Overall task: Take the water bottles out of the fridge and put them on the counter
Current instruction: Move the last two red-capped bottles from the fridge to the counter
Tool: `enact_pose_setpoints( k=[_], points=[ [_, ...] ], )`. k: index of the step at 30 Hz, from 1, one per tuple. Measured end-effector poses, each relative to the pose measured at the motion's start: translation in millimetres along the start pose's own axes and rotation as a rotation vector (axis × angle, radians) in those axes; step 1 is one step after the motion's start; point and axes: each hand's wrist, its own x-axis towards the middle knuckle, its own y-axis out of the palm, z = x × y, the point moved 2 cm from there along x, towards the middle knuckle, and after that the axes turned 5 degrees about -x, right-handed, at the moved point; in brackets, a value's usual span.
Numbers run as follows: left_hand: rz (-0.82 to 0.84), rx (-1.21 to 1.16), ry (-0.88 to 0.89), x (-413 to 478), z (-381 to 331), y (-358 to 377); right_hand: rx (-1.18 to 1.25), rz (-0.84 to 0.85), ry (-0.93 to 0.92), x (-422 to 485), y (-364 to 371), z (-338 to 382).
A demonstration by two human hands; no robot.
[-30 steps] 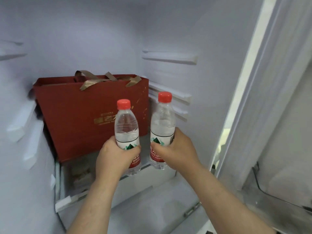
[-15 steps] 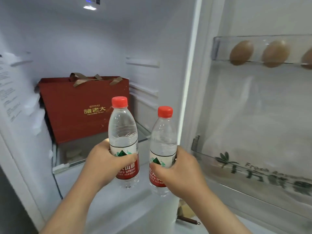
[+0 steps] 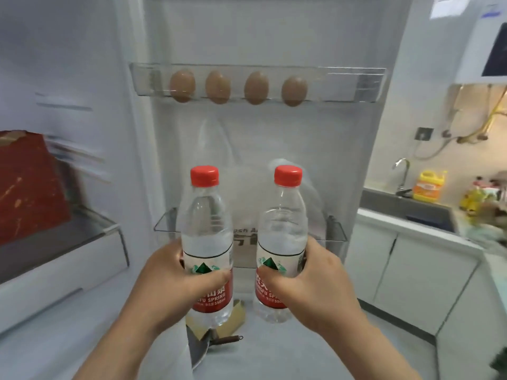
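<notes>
**Holding two water bottles before the open fridge door**

Reading the labels first: the left bottle (image 3: 205, 234) shows "FU SPRING" and "550ml" in white on a red band, with a green mountain mark on the white band above. A thumb covers the letters before "FU". The right bottle (image 3: 282, 231) carries the same label, but only "NGFU SP" and "550" show past the fingers. Between the bottles, the lower door bin (image 3: 336, 229) bears the letters "esh A", and the rest is hidden behind them.

The left hand (image 3: 175, 281) wraps around the left bottle at its label, thumb across the front. The right hand (image 3: 310, 281) grips the right bottle the same way. Both bottles are clear plastic with red caps and water inside. They are held upright, side by side but apart, in the air before the fridge door (image 3: 274, 37), well away from the surface (image 3: 411, 223) at right.

Four brown eggs (image 3: 182, 86) sit in a clear door tray (image 3: 356, 83). A red box (image 3: 30, 182) on a fridge shelf is blurred and cut off by the left edge. By the faucet (image 3: 402, 171), the writing on a yellow container (image 3: 429, 186) is too blurred to read. Below the bottles lies a dark object with a brown handle (image 3: 227, 339), partly hidden by the left forearm.
</notes>
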Motion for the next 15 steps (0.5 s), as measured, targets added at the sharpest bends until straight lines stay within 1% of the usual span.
enact_pose_setpoints(
  k=[6,10,15],
  points=[
    [0.246,-0.078,0.106,-7,-41,112,-0.093,-0.163,0.137,-30,-90,-71],
    [0.398,-0.078,0.131,-10,-66,191,-0.121,-0.279,0.285,-51,-147,-115],
    [0.575,-0.093,0.168,-14,-95,287,-0.152,-0.426,0.417,-74,-207,-170]
  ],
)
